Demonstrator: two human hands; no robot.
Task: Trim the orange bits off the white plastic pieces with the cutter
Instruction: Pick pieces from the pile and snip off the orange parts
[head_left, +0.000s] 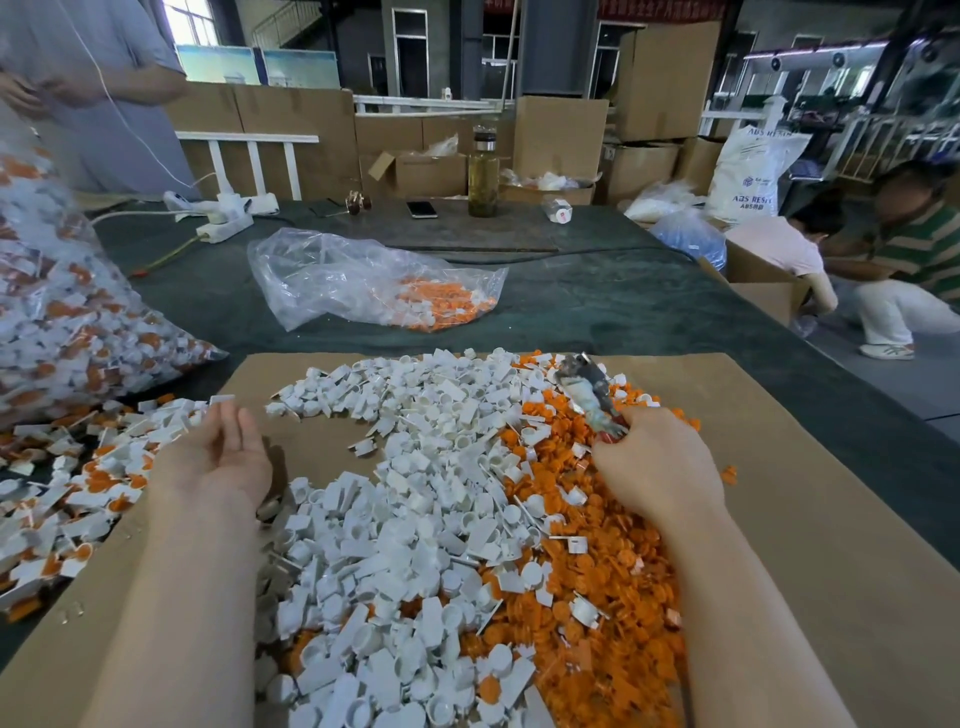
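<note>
Head view, from the left: a large clear plastic bag packed with untrimmed white-and-orange pieces (78, 322) slumps at the edge of the dark green cloth-covered table (597, 306), and a loose heap of the same untrimmed pieces (67, 483) spills below it. Just beside that heap the left hand (218, 457) lies palm up on the flat brown cardboard sheet (810, 519), its fingers (228, 421) released and holding nothing. Toward the middle, a broad pile of trimmed white plastic pieces (415, 493) covers the cardboard. Farther back on the table lies a crumpled, nearly empty clear plastic bag with some orange bits inside (374, 280). Right of the white pile, touching it, spreads a pile of cut-off orange plastic bits (587, 561). The right hand (654, 467) rests on this orange pile, fingers clenched around the handles of a worn, grimy metal cutter (587, 389), whose tip points up and away from the person.
</note>
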